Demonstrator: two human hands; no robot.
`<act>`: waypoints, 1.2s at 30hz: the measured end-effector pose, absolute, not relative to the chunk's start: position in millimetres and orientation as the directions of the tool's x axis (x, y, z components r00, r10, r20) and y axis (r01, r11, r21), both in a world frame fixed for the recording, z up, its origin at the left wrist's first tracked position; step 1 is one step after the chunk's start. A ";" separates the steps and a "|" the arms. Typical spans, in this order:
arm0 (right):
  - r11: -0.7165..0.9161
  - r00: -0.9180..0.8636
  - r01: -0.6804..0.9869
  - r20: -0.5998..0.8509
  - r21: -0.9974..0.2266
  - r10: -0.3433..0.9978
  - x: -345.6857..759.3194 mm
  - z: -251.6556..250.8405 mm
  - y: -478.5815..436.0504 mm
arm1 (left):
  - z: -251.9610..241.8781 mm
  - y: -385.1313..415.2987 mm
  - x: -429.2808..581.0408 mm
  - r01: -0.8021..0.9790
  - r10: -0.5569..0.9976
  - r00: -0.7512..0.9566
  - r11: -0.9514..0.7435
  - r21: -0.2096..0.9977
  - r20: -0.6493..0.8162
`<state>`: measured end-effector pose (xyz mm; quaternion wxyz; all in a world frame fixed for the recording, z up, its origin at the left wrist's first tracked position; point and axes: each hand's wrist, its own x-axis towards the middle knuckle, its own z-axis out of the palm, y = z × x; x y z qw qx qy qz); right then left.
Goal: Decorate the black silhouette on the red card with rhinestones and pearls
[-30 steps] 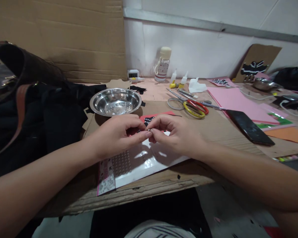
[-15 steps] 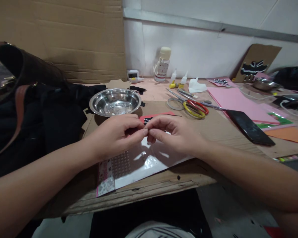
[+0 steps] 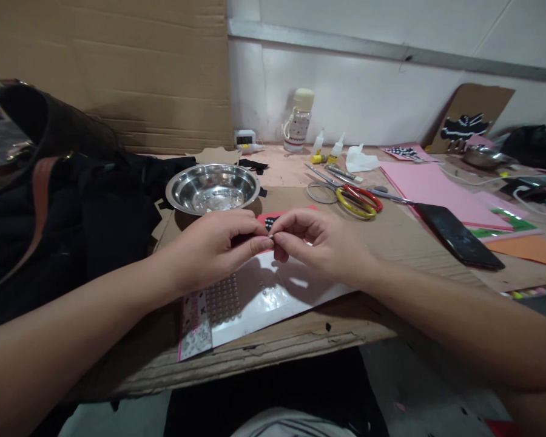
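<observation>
My left hand (image 3: 213, 246) and my right hand (image 3: 321, 243) meet fingertip to fingertip above a glossy white sheet of small stick-on beads (image 3: 255, 300). Both hands are closed in a pinch on something tiny that I cannot make out. Just behind the fingers lies a red card (image 3: 279, 216) with a black dotted patch on it. The sheet rests on a brown cardboard work surface (image 3: 391, 240).
A steel bowl (image 3: 212, 188) sits behind my left hand. Scissors with red and yellow handles (image 3: 357, 199), glue bottles (image 3: 318, 145), a small bottle (image 3: 298, 118), a black phone (image 3: 459, 233) and pink paper (image 3: 430, 182) lie to the right. A dark bag (image 3: 68, 200) fills the left.
The pinching fingertips have shifted very slightly; the hands stay together over the bead sheet. Nothing else moved.
</observation>
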<state>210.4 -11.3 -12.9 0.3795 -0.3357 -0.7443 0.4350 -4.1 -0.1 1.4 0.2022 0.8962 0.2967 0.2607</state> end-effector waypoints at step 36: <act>0.336 -0.521 0.110 0.233 -0.935 0.821 211.1 -13.9 -11.4 | 9.3 -6.7 -1.3 0.477 0.874 0.450 -0.410 0.778 0.185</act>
